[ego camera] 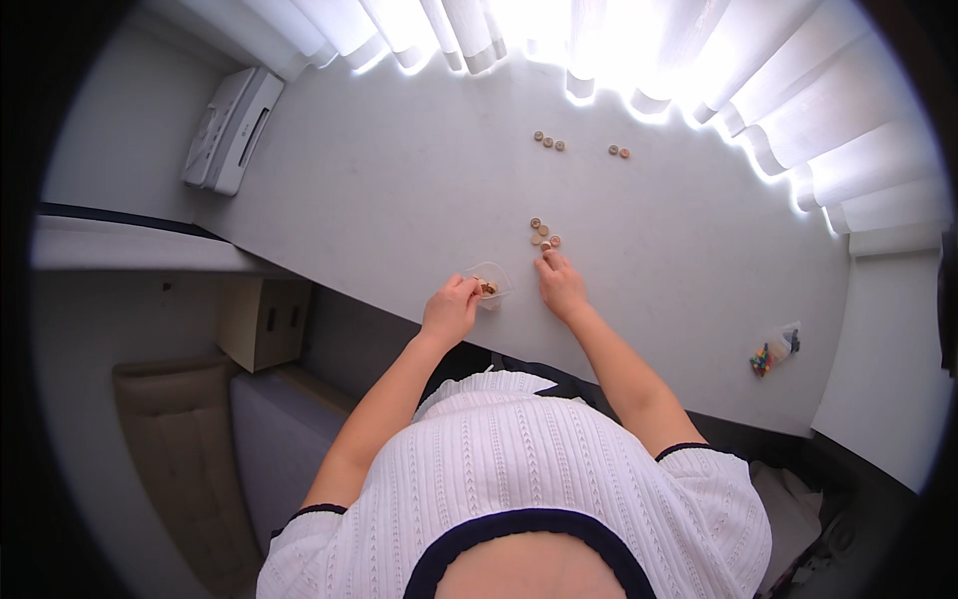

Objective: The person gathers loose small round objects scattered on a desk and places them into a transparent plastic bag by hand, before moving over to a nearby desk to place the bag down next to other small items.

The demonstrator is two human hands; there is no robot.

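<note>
My left hand (pixel 450 308) pinches the edge of a clear plastic bag (pixel 490 274) near the table's front edge. Inside the bag's mouth lie several round wooden game pieces (pixel 489 288), partly hidden by my fingers. To the right, my right hand (pixel 561 284) has its fingertips on a round wooden piece (pixel 545 245). A marked piece (pixel 535 223), a plain one (pixel 543 230), a pale one (pixel 536 240) and a red-marked one (pixel 555 240) lie close around it. The marks are too small to make out.
Farther back on the grey-white table (pixel 389 172) sit a row of three pieces (pixel 548 142) and a pair (pixel 619 151). A clear bag of colourful small pieces (pixel 775 350) lies at the right. A white printer-like device (pixel 233 131) stands back left; white curtains (pixel 464 34) hang along the far edge.
</note>
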